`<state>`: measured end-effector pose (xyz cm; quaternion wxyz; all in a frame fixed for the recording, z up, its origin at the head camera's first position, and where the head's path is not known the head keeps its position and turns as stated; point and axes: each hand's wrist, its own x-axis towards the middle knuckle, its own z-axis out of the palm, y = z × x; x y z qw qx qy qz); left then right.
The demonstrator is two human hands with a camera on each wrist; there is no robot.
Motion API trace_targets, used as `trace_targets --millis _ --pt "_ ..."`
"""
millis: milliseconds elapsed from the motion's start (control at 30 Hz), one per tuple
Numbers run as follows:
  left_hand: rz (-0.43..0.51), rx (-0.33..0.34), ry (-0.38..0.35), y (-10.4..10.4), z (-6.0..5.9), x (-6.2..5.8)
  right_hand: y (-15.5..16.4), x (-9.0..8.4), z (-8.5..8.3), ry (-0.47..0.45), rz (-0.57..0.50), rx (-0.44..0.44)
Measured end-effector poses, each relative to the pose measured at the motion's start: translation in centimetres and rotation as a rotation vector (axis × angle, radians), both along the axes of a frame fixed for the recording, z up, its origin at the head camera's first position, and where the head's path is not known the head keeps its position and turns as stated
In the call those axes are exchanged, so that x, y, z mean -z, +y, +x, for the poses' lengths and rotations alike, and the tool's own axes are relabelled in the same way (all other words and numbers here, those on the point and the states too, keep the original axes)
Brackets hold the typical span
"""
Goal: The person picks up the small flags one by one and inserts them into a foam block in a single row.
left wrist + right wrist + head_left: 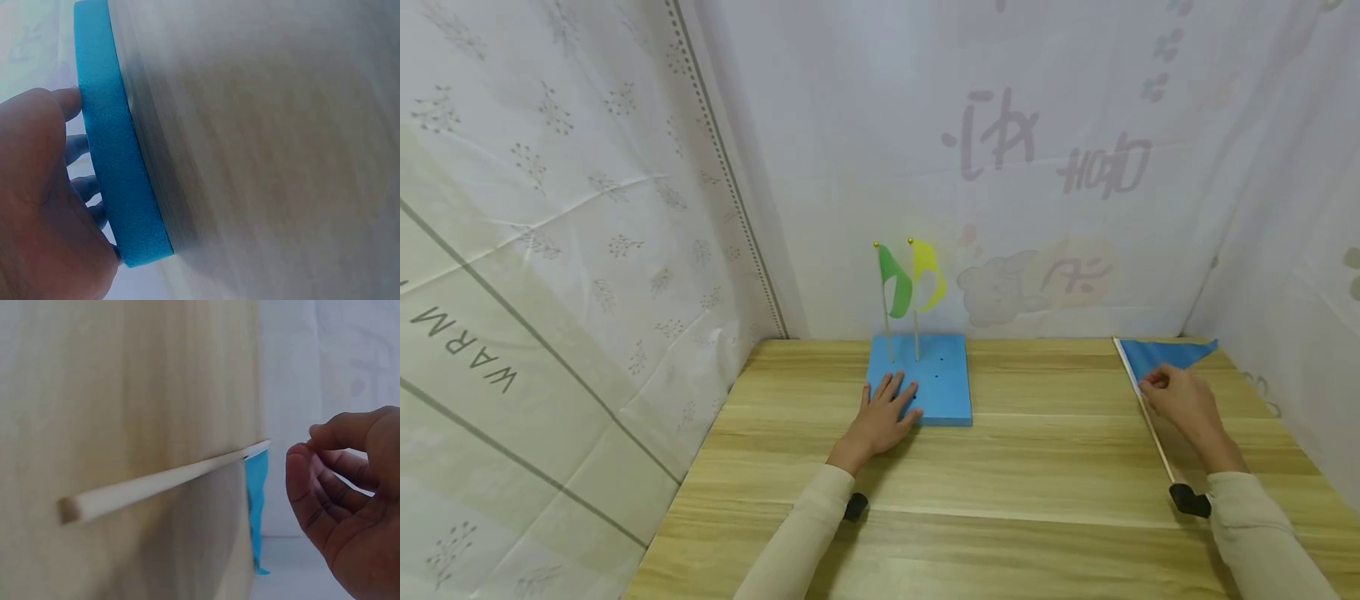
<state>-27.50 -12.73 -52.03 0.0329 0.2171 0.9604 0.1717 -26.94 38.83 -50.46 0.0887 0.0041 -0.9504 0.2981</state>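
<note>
My left hand (882,419) rests with spread fingers on the near left part of a blue board (951,396). In the left wrist view its fingertips touch the top of the board's thick blue edge (115,150). A green flag (891,267) and a yellow flag (922,252) stand upright in the board on thin sticks. At the right, a blue triangular flag (1157,357) lies on the table with its wooden stick (1156,437). Over the flag is my right hand (1186,407). The right wrist view shows its thumb and index fingertips together, apart from the stick (147,487).
The wooden table (1037,483) ends at a white printed cloth (820,208) at the back, with more cloth at both sides. Several small dark holes show in the board. A black device (1190,500) sits at the right wrist, another (855,507) at the left.
</note>
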Motion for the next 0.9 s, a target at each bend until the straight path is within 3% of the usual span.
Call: trace_targets --millis 500,900 --pt "-0.015 -0.003 -0.005 0.0 0.0 -0.1 1.2 1.7 0.5 -0.168 0.084 0.015" --pt "-0.007 -0.005 -0.002 0.0 0.0 -0.1 0.4 1.2 0.3 -0.281 0.052 -0.006"
